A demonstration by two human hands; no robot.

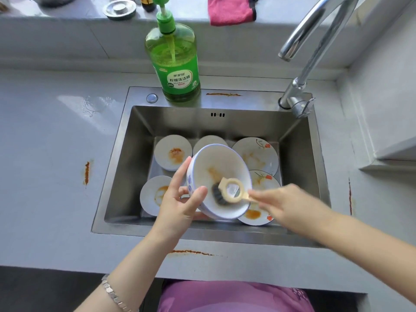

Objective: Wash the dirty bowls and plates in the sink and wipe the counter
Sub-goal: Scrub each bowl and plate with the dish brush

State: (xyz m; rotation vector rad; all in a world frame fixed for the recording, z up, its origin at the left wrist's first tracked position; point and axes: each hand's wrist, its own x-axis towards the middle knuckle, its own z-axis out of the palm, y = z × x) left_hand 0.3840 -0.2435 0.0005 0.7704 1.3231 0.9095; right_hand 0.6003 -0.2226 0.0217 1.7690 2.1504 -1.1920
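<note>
1. A white bowl (222, 167) with blue marks on its outer wall is held tilted above the sink (126, 167), its opening turned toward the camera. A yellowish smear is seen on its inner wall.
2. The bowl is grasped by the left hand (180, 199): the thumb is laid over the near rim and the fingers are curled behind the outer wall.
3. A round cream brush (227, 192) is set with its dark bristles against the bowl's lower inner wall.
4. The brush handle appears to be pinched by the fingertips of the right hand (283, 203), though that hand is blurred.
5. Five orange-stained plates (171, 152) are laid on the sink floor, some partly hidden behind the bowl. Flower patterns are borne by the two at the right.
6. A green soap bottle (177, 64) is stood on the sink's back rim, and a faucet (315, 41) is mounted at the right rear corner.
7. Orange streaks (86, 173) are seen on the counter (45, 154), left of the sink and along its front edge.
8. A pink cloth (229, 10) is draped on the ledge behind.
</note>
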